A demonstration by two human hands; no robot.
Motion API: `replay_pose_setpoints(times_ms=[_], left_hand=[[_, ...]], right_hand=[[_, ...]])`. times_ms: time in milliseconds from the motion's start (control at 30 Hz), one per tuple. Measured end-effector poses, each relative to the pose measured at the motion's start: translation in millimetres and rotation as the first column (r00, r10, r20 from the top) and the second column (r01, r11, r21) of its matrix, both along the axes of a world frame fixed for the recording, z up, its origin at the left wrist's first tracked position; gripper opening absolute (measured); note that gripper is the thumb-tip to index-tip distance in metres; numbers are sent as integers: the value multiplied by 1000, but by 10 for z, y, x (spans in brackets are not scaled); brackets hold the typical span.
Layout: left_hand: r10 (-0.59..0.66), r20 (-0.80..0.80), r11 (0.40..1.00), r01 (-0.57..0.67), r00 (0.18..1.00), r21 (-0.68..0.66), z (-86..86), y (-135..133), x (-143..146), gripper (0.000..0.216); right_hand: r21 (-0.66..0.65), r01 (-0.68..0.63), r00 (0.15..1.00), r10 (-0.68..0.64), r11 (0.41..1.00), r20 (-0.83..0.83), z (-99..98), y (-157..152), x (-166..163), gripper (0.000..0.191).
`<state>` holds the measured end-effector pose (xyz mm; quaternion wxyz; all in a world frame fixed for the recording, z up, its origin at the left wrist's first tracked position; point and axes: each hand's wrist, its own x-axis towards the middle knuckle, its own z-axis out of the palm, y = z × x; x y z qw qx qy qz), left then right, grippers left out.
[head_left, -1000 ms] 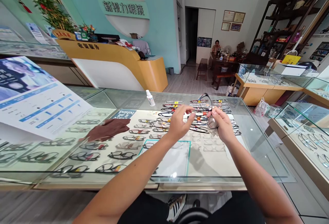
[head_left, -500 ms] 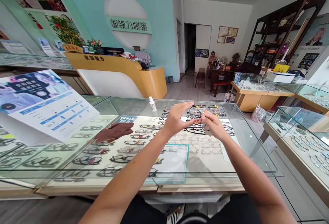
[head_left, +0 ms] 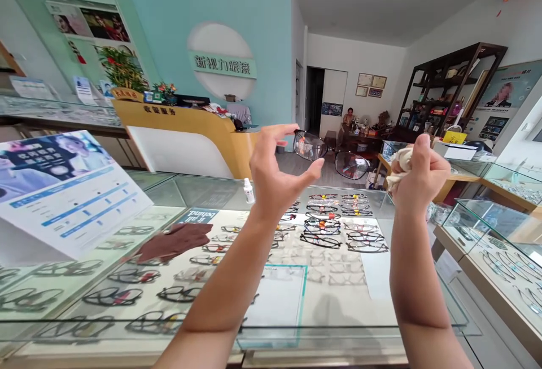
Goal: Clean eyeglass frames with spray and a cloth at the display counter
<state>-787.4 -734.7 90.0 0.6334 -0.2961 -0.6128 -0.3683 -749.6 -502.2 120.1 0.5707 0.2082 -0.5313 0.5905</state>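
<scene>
My left hand [head_left: 276, 172] is raised above the glass counter [head_left: 372, 324] and holds a pair of black-rimmed glasses [head_left: 332, 154] by one end, between thumb and fingertips. The lenses hang in the air to its right. My right hand [head_left: 419, 174] is raised too, closed in a fist round a crumpled pale cloth [head_left: 400, 164], a little apart from the glasses' right lens.
Rows of glasses frames [head_left: 334, 228] lie under the glass. On top sit a small spray bottle [head_left: 248, 191], a brown cloth [head_left: 173, 241] and a tilted poster board [head_left: 63, 188]. A yellow reception desk [head_left: 190, 131] stands behind. A person [head_left: 349, 116] sits at a far table. More showcases [head_left: 499, 233] stand right.
Both hands have risen from just above the counter to eye level. They have drawn apart: the left keeps the glasses, the right has come off them with the cloth. The camera tilted up.
</scene>
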Motion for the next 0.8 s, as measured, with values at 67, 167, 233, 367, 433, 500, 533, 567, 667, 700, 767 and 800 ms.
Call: replay_pose_setpoints(times_ms=[67, 167, 233, 367, 433, 500, 533, 567, 667, 700, 767, 800], left_hand=[[16, 17, 999, -17, 1000, 47, -5, 4, 11, 55], [20, 31, 998, -22, 999, 61, -62, -16, -16, 55], [34, 51, 997, -37, 998, 61, -92, -33, -28, 55], [71, 110, 996, -76, 991, 48, -94, -43, 28, 55], [67, 141, 997, -73, 988, 38, -83, -33, 80, 55], [59, 163, 997, -66, 985, 34, -76, -17, 130, 55], [55, 173, 998, -61, 983, 30, -73, -11, 151, 56], [47, 186, 998, -52, 981, 22, -70, -6, 170, 57], [3, 252, 1000, 0, 968, -13, -48, -15, 213, 60], [-7, 274, 1000, 14, 962, -24, -37, -26, 223, 60], [-23, 318, 998, 38, 948, -41, -8, -58, 237, 58], [-29, 340, 998, 48, 940, -48, 8, -77, 242, 57]], right_hand=[[85, -12, 1000, 11, 996, 13, -51, -20, 110, 70], [257, -85, 986, 43, 963, 162, -165, -42, 242, 49], [371, -87, 964, -16, 925, 266, -212, -66, 292, 40], [475, 8, 935, -175, 880, 308, -229, -142, 328, 50], [483, 25, 927, -200, 876, 316, -229, -173, 338, 47], [491, 42, 922, -223, 870, 317, -232, -183, 351, 44], [493, 52, 922, -232, 868, 310, -233, -182, 360, 43], [494, 60, 924, -235, 867, 301, -232, -176, 369, 43], [510, 73, 926, -248, 857, 285, -209, -142, 400, 43], [522, 80, 920, -265, 849, 290, -196, -128, 411, 43], [556, 98, 896, -316, 825, 311, -165, -99, 432, 42], [579, 108, 878, -351, 809, 327, -149, -84, 442, 42]])
